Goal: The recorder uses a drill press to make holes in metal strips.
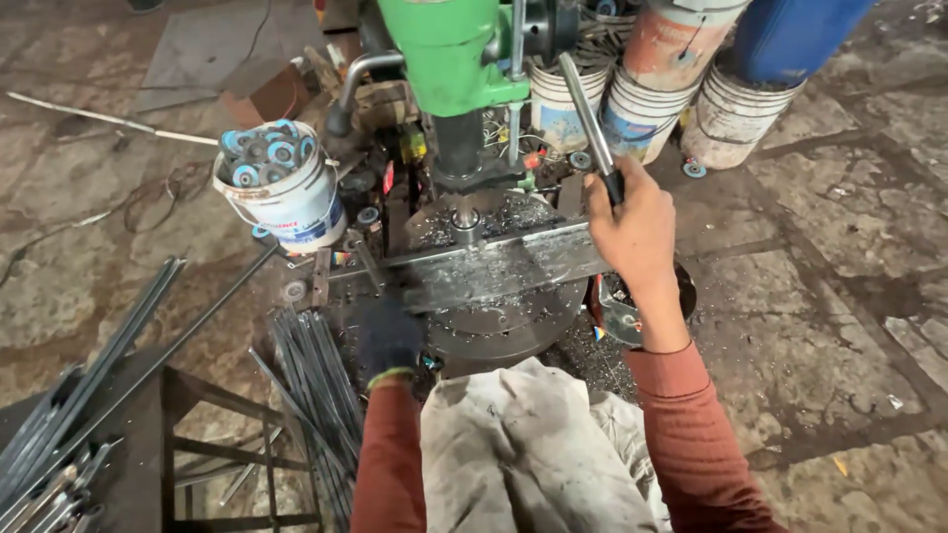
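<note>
Green drill press (pixel 444 59) stands just past both hands' fingers. Flat metal bar (pixel 494 262) lies on its round table, under the left hand (pixel 388 336) in a dark glove, fingers curled on it. Right hand (pixel 637 232) fingers wrap the lever handle (pixel 591 123)

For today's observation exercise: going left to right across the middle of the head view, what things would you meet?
Bundle of long grey metal rods → white plastic bucket of blue-rimmed wheels → dark-gloved left hand → flat grey steel bar on the drill table → bare right hand gripping the silver feed lever.
</note>
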